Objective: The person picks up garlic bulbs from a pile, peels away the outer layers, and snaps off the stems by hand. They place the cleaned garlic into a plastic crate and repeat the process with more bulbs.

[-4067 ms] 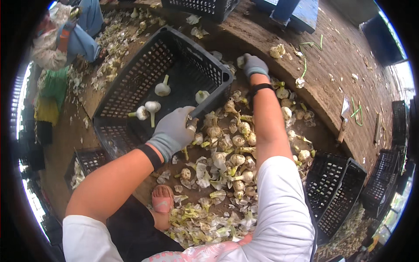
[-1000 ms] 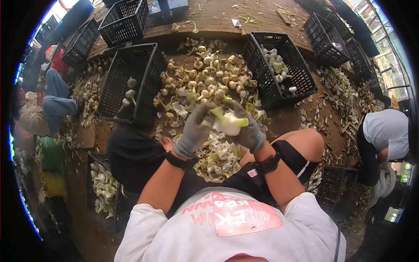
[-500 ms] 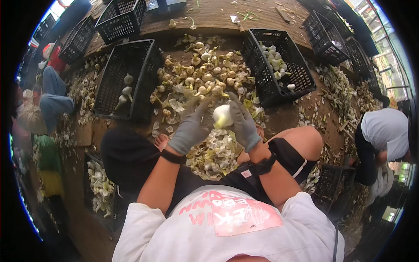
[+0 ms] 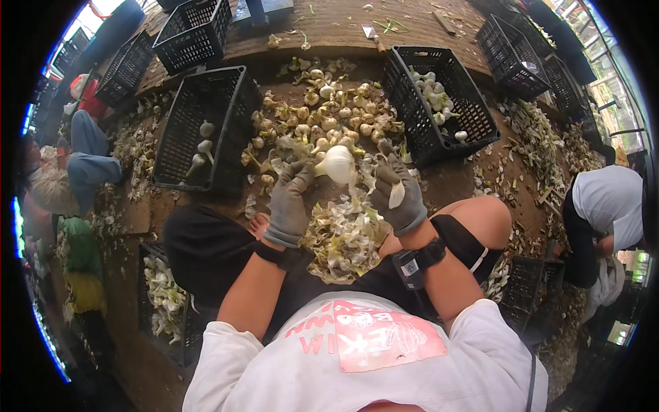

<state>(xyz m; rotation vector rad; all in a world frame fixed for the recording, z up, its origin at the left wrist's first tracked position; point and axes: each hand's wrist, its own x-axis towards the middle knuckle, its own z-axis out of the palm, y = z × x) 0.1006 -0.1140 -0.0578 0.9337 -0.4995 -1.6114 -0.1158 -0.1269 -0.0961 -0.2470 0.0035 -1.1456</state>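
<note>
A large white garlic bulb (image 4: 338,165) is held over my lap, its stem end pointing toward my left hand (image 4: 290,204). The gloved fingers of that hand pinch the stem. My right hand (image 4: 403,199), gloved too, is apart from the bulb on its right side. A pale flake of garlic skin (image 4: 397,195) lies against its curled fingers. Beneath both hands, between my legs, is a heap of papery garlic peelings (image 4: 345,240). Just beyond the bulb, unpeeled brownish garlic bulbs (image 4: 329,123) are piled on the ground.
A black crate (image 4: 237,130) at the left holds a few bulbs; another black crate (image 4: 446,141) at the right holds several white ones. Beside my left knee is a crate of garlic (image 4: 163,295). A person in a light top (image 4: 607,206) sits at the far right.
My hands have drawn apart. The bulb has risen and turned, its stem now toward my left hand; my right hand has come off it with a flake of skin.
</note>
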